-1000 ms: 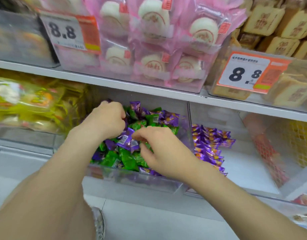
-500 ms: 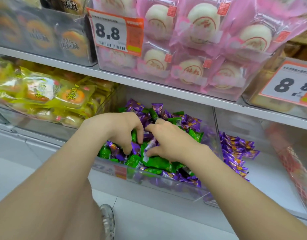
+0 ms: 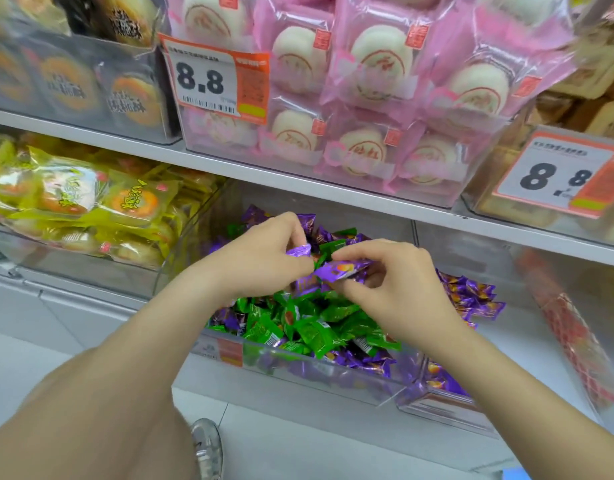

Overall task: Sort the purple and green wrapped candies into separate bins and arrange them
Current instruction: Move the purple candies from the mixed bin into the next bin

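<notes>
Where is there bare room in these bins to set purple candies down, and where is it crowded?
Free: the right bin's white floor, between the purple candy row along its left wall and the red-patterned packets to the right. Crowded: the middle bin, heaped with mixed candies; left hand and right hand each pinch a purple candy above it.

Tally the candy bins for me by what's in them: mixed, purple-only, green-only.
Mixed purple and green: 1 (middle bin)
Purple only: 1 (right bin)
Green only: 0
Total: 2 candy bins
</notes>
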A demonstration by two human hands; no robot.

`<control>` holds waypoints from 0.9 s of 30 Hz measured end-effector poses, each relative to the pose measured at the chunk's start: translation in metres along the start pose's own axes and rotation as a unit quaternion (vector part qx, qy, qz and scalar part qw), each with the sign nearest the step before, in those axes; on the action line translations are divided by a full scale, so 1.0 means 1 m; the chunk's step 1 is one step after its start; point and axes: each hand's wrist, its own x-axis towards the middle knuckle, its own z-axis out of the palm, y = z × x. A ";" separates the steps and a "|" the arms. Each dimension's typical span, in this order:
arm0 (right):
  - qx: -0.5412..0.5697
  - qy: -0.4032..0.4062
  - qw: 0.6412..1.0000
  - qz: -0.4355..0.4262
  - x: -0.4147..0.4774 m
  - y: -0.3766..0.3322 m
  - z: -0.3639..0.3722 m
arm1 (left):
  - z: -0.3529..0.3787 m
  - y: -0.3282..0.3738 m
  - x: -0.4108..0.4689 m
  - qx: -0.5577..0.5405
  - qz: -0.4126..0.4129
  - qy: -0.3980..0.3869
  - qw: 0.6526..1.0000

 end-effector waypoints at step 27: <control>0.249 0.029 0.957 0.146 -0.068 0.052 -0.074 | 0.084 0.075 -0.013 -0.190 0.055 -0.011 0.980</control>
